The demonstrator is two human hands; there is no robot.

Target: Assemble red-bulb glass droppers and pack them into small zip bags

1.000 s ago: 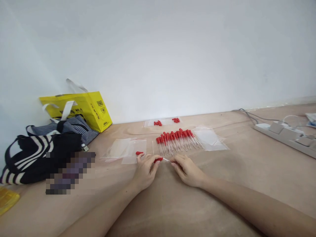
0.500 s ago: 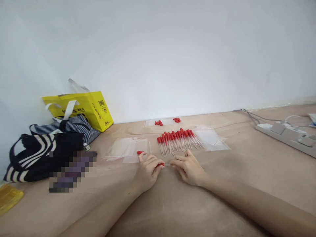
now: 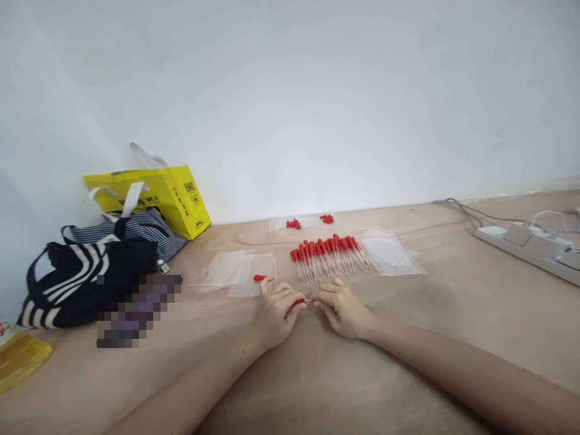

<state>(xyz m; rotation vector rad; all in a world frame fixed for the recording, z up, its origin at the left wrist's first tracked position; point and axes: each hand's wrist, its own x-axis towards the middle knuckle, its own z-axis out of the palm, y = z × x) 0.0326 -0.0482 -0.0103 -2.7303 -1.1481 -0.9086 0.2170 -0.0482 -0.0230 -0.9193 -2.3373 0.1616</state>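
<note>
My left hand (image 3: 277, 314) is closed on a red dropper bulb (image 3: 299, 301), pinched between thumb and fingers. My right hand (image 3: 341, 307) faces it, gripping a thin clear dropper tube (image 3: 309, 301). Only a short stretch of tube shows between the hands, at the bulb's mouth; its far end is hidden by my right fingers. Beside my raised left fingers lies a loose red bulb (image 3: 260, 278), on or at the edge of clear zip bags (image 3: 226, 269). Just beyond both hands, a row of red-topped droppers (image 3: 333, 257) rests side by side, tubes pointing toward me.
More clear bags (image 3: 385, 257) lie right of the row. Farther back, two small heaps of red bulbs (image 3: 293, 223) sit near a flat clear bag. A yellow bag (image 3: 181, 205) and a black bag (image 3: 90, 284) stand left. At right is a power strip (image 3: 534, 248) with cables.
My hands have come closer together, so less of the clear tube shows between the bulb and my right fingers. The whole view has shifted slightly.
</note>
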